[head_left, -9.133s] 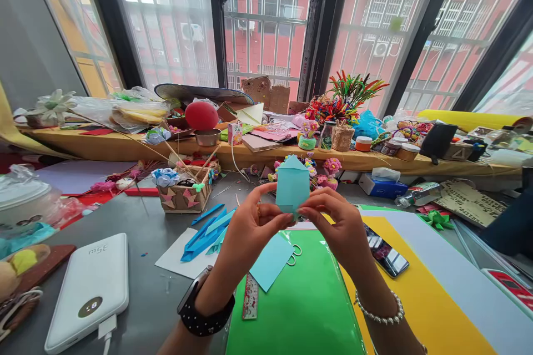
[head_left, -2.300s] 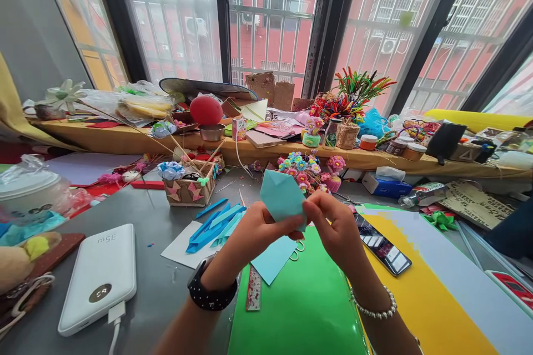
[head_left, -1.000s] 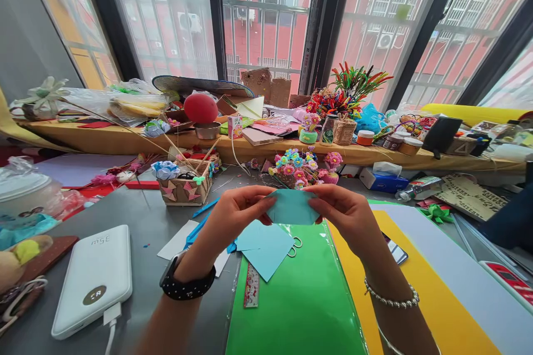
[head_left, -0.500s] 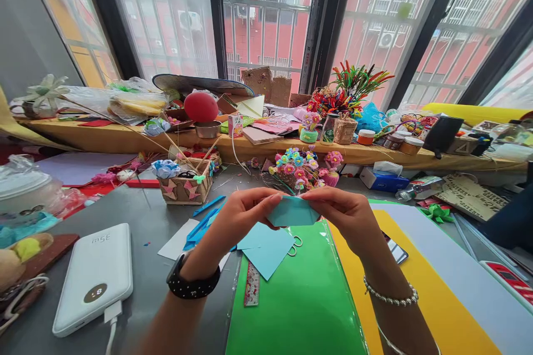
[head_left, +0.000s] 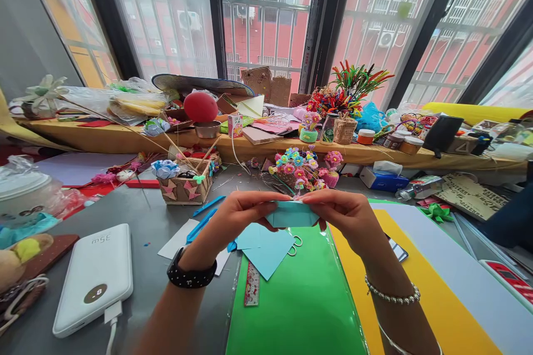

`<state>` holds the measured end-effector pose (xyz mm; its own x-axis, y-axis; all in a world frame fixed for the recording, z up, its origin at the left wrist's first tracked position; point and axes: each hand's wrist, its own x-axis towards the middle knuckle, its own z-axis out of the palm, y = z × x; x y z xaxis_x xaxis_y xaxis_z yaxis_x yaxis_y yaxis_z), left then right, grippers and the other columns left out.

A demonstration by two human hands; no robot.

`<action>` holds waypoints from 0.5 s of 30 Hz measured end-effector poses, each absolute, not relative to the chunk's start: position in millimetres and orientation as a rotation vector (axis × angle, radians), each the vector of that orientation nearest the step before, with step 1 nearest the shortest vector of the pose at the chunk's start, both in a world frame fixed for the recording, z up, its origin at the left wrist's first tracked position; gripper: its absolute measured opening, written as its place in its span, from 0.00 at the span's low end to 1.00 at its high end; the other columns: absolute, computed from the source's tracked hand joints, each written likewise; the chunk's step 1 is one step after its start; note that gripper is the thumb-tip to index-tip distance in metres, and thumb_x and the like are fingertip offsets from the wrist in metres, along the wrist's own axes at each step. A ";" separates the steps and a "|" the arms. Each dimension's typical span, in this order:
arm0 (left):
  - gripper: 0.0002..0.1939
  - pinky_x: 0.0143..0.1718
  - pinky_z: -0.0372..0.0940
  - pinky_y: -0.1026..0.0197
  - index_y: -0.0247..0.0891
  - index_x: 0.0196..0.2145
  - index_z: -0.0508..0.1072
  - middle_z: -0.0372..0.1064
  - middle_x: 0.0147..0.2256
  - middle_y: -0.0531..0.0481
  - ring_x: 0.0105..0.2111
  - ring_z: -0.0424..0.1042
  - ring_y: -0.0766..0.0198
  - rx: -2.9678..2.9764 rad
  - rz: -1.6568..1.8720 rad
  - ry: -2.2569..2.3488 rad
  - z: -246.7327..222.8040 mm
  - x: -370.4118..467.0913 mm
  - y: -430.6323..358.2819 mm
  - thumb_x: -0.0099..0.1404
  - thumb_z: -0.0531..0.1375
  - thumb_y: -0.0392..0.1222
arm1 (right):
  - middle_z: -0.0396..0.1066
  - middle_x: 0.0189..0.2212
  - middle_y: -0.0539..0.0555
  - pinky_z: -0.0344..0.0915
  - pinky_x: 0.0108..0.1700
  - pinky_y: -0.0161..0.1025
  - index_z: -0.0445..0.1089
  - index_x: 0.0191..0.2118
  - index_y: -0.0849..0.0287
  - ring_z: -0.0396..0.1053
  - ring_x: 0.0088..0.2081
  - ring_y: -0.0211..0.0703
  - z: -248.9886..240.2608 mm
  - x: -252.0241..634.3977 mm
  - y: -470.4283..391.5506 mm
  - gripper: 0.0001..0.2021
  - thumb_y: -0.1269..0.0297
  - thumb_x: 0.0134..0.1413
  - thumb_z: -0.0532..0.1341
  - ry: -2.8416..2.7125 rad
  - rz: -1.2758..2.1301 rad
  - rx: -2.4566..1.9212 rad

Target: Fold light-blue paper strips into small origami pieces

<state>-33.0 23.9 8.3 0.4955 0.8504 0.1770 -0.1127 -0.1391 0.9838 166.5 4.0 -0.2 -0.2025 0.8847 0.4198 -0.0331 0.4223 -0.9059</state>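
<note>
A small folded piece of light blue paper (head_left: 291,214) is held up between both hands, above the green mat (head_left: 297,299). My left hand (head_left: 245,213) pinches its left end, with the thumb and index finger along the upper edge. At its right end my right hand (head_left: 339,212) grips it the same way, and the two index fingertips nearly meet at the top. Beneath the hands lie flat light blue sheets (head_left: 268,252), with scissor handles (head_left: 295,246) showing at their right. A small patterned ruler (head_left: 252,284) rests just below the sheets.
A white power bank (head_left: 95,277) with a cable lies at the left. Darker blue strips (head_left: 204,224) and white paper are near my left wrist. A cardboard box (head_left: 186,186) and crocheted flowers (head_left: 300,166) stand behind. Right of the mat are yellow sheets (head_left: 400,288) and a phone (head_left: 397,249).
My left hand's fingers have shifted slightly right along the paper's top edge, closer to my right fingertips. The folded paper now looks flatter and narrower in height.
</note>
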 end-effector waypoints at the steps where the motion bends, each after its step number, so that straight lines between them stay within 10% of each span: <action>1: 0.09 0.27 0.68 0.68 0.40 0.34 0.77 0.74 0.29 0.52 0.25 0.71 0.68 1.472 0.947 0.669 7.5 -34.3 24.5 0.55 0.59 0.36 | 0.74 0.30 0.51 0.63 0.20 0.31 0.75 0.31 0.54 0.66 0.23 0.34 -0.5 166.5 4.3 0.06 0.68 0.47 0.60 -1.544 1.004 -0.759; 15: 0.11 0.29 0.69 0.65 0.35 0.31 0.76 0.73 0.29 0.50 0.27 0.69 0.66 1.356 1.114 0.768 8.0 -19.9 20.0 0.51 0.62 0.44 | 0.74 0.35 0.53 0.62 0.20 0.31 0.75 0.32 0.53 0.69 0.31 0.39 0.7 166.3 3.7 0.10 0.73 0.49 0.58 -1.615 0.823 -0.760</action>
